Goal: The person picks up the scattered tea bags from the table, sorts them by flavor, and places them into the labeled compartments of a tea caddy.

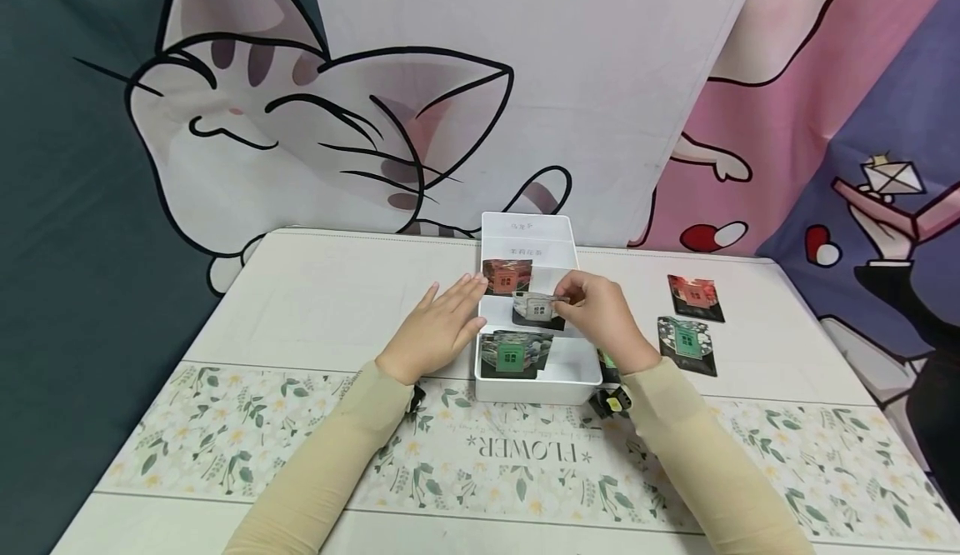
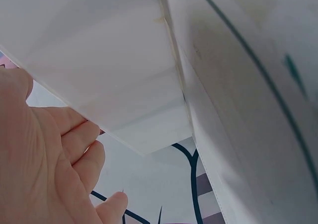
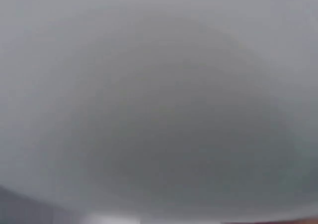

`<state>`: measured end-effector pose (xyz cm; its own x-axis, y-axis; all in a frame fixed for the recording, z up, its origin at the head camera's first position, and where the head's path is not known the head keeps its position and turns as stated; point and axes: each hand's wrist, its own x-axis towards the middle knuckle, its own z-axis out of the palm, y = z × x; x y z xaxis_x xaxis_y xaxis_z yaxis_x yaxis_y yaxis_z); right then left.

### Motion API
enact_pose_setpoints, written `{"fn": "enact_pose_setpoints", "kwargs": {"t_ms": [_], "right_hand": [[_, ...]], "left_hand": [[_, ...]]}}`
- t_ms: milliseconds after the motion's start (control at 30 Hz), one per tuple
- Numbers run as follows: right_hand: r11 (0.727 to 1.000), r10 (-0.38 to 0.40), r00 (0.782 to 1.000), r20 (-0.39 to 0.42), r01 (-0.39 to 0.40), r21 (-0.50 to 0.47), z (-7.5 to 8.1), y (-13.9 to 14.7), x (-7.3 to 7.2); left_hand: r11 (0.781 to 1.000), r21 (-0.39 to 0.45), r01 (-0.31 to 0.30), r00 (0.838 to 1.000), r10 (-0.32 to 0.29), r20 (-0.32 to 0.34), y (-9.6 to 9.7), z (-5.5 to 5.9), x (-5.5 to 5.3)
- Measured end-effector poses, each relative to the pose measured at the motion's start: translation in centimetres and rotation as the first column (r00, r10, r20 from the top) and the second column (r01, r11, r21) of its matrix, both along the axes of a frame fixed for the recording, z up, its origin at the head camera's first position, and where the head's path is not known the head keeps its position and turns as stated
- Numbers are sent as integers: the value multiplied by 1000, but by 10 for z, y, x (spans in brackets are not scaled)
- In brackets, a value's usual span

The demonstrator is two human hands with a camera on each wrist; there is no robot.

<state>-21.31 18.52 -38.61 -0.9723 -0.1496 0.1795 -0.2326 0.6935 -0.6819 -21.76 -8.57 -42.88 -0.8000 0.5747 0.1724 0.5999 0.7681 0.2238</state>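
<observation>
A white compartment box (image 1: 540,392) stands on the table. My right hand (image 1: 606,315) pinches the right edge of a black sachet with a pale grey label (image 1: 537,310) over its middle section. The left hand (image 1: 437,327) has its fingers extended and touches the box's left rim. In the left wrist view the left hand (image 2: 64,154) is beside the white box wall (image 2: 109,70). Inside the box, a red-labelled sachet (image 1: 507,277) lies toward the back and several green-labelled sachets (image 1: 511,357) lie at the front left. A blurred pale surface fills the right wrist view.
To the right lie a red-labelled sachet (image 1: 696,297) and a green-labelled sachet (image 1: 686,342) on the white table (image 1: 315,305). Another dark sachet with green (image 1: 609,368) is partly hidden between the box and my right wrist. A floral runner (image 1: 525,488) crosses the front.
</observation>
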Motion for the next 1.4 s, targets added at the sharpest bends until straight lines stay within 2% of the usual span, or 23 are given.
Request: {"fn": "enact_pose_setpoints", "kwargs": {"t_ms": [367, 733, 867, 1400], "right_hand": [[997, 37, 999, -18, -35, 74, -3, -1, 0], [997, -3, 995, -102, 11, 79, -2, 4, 1], [997, -13, 992, -129, 22, 72, 0, 7, 1], [998, -65, 986, -151, 67, 5, 10, 22, 6]], "left_hand": [[1000, -3, -2, 1000, 2, 9, 0, 0, -1], [1000, 12, 6, 1000, -6, 1, 0, 0, 0], [1000, 9, 4, 1000, -4, 0, 0, 0, 0], [1000, 5, -2, 1000, 2, -6, 0, -1, -1]]}}
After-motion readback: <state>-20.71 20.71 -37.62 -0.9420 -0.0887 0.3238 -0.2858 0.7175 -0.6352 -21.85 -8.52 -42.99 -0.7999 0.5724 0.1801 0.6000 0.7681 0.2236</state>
